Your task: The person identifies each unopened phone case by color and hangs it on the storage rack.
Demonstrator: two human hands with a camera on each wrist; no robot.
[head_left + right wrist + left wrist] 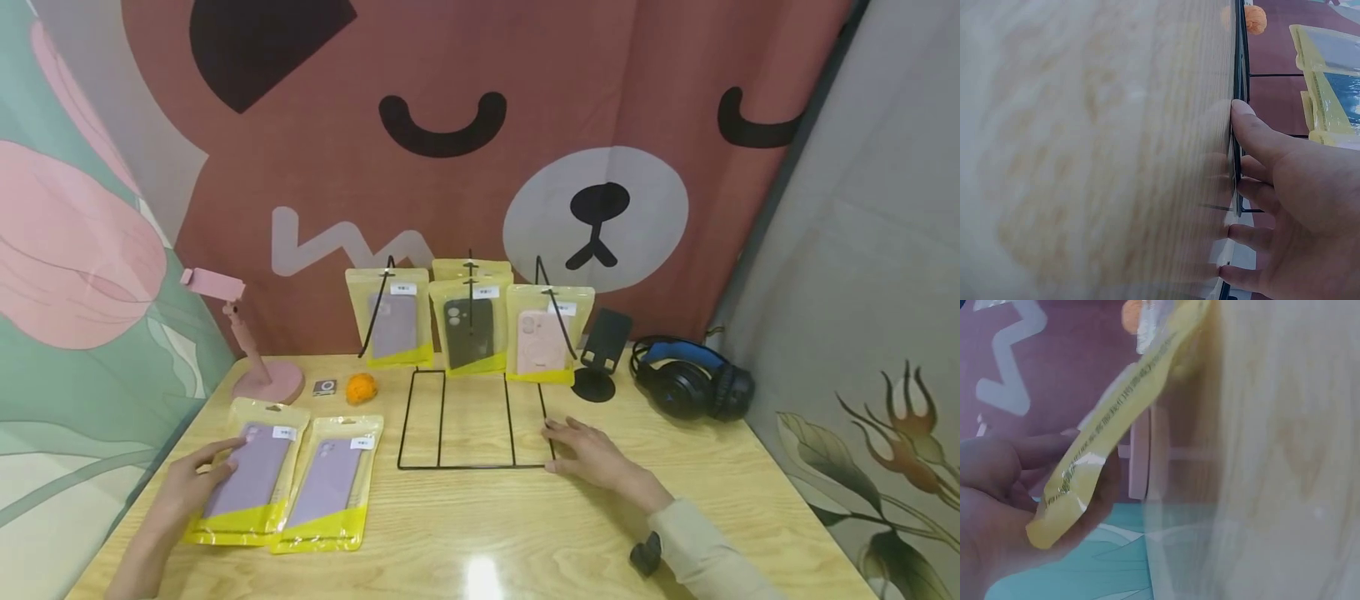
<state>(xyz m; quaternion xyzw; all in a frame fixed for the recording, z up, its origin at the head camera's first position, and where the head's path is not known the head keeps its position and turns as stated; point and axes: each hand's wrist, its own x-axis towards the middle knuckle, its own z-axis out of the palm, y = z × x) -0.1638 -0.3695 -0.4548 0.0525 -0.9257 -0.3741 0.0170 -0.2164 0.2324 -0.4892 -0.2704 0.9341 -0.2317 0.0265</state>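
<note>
My left hand [191,483] holds the left edge of a clear, yellow-bottomed pouch [258,492] with a purple phone case inside. In the left wrist view, the pouch's yellow bottom strip [1110,431] slants upward toward the hand. A second purple case in a like pouch [326,492] lies just right of it. My right hand [588,454] rests at the right side of the black wire rack's base [472,467], thumb by its front corner. In the right wrist view, the fingertips [1244,234] are spread on the tabletop. Pouches with purple, dark and pink cases [543,342] hang on the rack.
Behind the left pouches stand a pink phone stand [268,382], a small square gadget [325,387] and an orange ball-like object [362,388]. A black phone stand [607,342] and headphones [690,387] are at the back right. A printed curtain [450,192] backs the table.
</note>
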